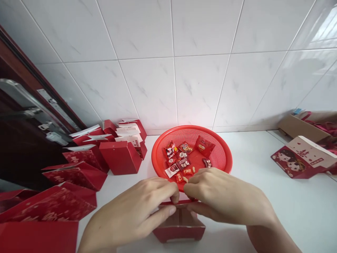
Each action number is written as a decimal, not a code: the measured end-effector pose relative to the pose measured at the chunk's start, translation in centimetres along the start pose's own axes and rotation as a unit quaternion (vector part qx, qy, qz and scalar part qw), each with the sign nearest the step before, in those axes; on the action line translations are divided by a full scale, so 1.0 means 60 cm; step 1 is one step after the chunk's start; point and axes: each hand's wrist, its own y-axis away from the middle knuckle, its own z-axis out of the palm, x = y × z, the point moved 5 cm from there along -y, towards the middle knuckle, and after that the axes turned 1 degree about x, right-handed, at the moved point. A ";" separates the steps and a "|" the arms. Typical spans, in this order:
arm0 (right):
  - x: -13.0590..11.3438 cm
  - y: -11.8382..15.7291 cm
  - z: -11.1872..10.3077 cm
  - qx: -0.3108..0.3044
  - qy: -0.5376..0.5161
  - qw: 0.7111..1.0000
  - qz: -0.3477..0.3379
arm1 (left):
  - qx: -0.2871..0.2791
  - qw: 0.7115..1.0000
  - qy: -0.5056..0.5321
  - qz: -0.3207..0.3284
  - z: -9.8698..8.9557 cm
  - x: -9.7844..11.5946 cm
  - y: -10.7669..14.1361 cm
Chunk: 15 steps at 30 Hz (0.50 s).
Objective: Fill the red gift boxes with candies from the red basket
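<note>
A red paper gift box [179, 232] stands on the white table in front of me, at the bottom middle of the view. My left hand [142, 205] pinches its upper edge from the left, thumb on the near side. My right hand [223, 196] holds the same edge from the right, fingers curled over it. Just beyond the box is a red plastic mesh basket [226, 154], with its front rim partly behind my hands. Several wrapped sweets [183, 162] and a larger red packet [204, 146] lie in the basket.
Several red gift boxes [119, 158] are lined up on the left, beside a dark door with a metal handle [23, 98]. To the right, a box with a cartoon couple [297, 158] leans tilted near a cardboard carton [302, 128] holding red ribbon-like items. A tiled wall [200, 80] closes the back.
</note>
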 end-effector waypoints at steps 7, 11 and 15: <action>0.015 0.000 -0.001 -0.023 -0.029 0.999 0.013 | -0.016 0.997 0.033 0.061 -0.006 0.003 0.000; 0.038 0.006 -0.014 0.002 -0.141 0.989 -0.039 | -0.026 0.997 0.025 0.063 -0.003 0.005 -0.001; 0.125 0.009 -0.041 0.143 -0.200 0.967 0.069 | -0.031 0.997 0.008 0.069 0.000 0.004 -0.003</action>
